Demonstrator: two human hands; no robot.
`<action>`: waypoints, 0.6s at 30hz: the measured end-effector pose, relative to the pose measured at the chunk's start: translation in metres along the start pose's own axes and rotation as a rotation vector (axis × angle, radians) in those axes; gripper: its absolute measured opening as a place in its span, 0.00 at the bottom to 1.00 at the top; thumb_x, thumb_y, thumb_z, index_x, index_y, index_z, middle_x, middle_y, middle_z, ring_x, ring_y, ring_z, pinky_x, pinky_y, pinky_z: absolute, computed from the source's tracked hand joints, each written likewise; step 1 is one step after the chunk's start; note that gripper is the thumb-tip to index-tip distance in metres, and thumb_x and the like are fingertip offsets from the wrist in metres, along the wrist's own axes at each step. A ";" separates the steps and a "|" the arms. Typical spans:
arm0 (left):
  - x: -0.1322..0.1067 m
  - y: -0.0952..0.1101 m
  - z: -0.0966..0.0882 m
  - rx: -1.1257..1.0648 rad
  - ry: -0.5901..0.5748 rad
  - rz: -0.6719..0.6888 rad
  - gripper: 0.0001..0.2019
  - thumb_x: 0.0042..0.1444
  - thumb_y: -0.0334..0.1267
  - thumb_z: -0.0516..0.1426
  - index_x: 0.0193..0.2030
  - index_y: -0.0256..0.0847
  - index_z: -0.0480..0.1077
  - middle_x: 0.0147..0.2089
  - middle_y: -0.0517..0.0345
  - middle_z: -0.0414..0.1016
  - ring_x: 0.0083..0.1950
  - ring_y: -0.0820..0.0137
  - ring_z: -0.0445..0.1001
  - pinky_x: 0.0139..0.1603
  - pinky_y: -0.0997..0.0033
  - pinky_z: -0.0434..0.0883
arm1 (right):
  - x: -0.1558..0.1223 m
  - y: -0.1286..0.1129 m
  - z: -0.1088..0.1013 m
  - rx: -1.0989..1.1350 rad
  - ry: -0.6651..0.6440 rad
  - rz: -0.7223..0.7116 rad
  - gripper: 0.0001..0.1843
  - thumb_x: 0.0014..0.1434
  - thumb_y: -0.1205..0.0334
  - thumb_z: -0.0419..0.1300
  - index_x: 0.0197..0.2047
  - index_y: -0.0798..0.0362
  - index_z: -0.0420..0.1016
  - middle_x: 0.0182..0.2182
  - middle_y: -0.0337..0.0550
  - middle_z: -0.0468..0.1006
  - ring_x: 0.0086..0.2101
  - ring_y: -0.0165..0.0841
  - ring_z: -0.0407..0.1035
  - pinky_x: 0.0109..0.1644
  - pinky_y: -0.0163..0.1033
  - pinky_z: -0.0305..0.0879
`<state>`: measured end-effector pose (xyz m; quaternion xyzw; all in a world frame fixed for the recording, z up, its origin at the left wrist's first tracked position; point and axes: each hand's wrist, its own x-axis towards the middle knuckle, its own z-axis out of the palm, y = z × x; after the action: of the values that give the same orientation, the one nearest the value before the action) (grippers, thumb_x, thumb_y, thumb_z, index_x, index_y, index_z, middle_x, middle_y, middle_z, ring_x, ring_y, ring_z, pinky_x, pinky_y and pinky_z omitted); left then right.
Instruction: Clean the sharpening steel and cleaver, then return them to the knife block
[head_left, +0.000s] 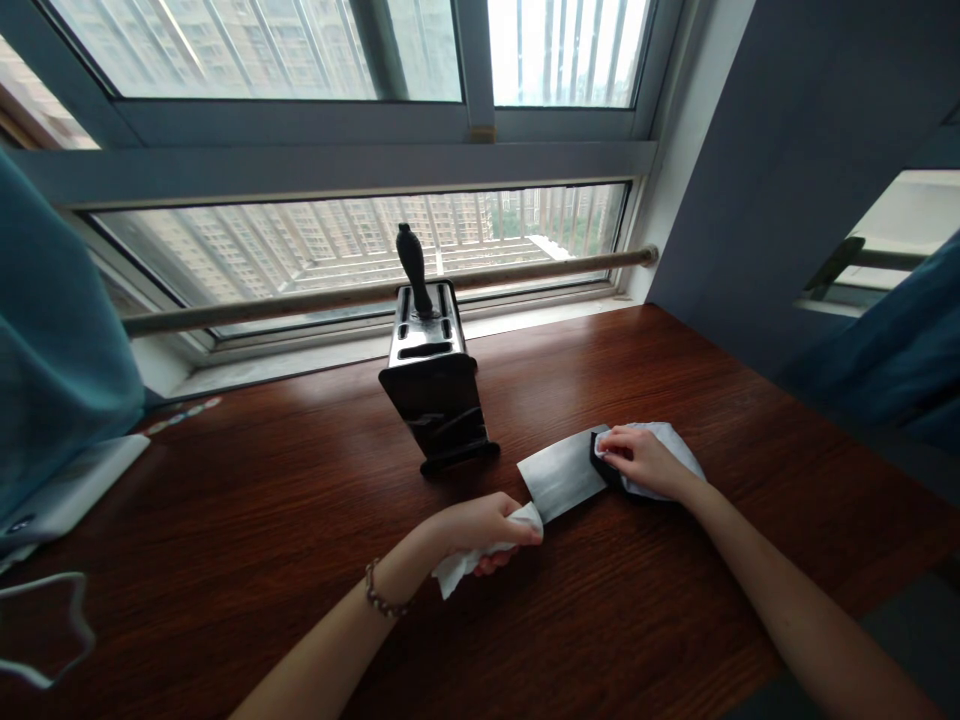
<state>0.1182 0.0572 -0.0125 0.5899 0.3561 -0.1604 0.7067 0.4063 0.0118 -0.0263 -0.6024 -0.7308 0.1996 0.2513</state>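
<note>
A broad cleaver [566, 472] is held low over the table, its grey blade angled between my two hands. My left hand [487, 525], with a beaded bracelet at the wrist, is closed around a crumpled white tissue [454, 573]. That tissue meets the blade's near left corner. At the blade's right end, where a black part shows, my right hand [637, 458] is closed on a light cloth [679, 450]. Its fingers press the cloth against the black part, and the cleaver's handle is hidden beneath. Behind the blade stands a black knife block [439, 410] with one dark-handled tool [414, 268] upright in it.
The brown wooden table [300, 500] reaches back to a window with a horizontal rail [525, 278]. To the left are a white device [75, 490], a white cable [79, 620] and a teal curtain [60, 330]. A grey wall [765, 240] rises at the right.
</note>
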 end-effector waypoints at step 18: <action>0.003 -0.004 -0.002 0.000 -0.009 0.018 0.16 0.47 0.49 0.58 0.28 0.39 0.60 0.16 0.66 0.61 0.13 0.78 0.58 0.10 0.80 0.57 | 0.000 0.002 0.002 -0.005 -0.015 0.009 0.10 0.56 0.59 0.54 0.34 0.52 0.75 0.32 0.42 0.74 0.34 0.32 0.66 0.42 0.38 0.60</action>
<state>0.1173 0.0584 -0.0172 0.5926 0.3473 -0.1568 0.7097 0.4069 0.0118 -0.0288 -0.6048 -0.7305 0.2032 0.2435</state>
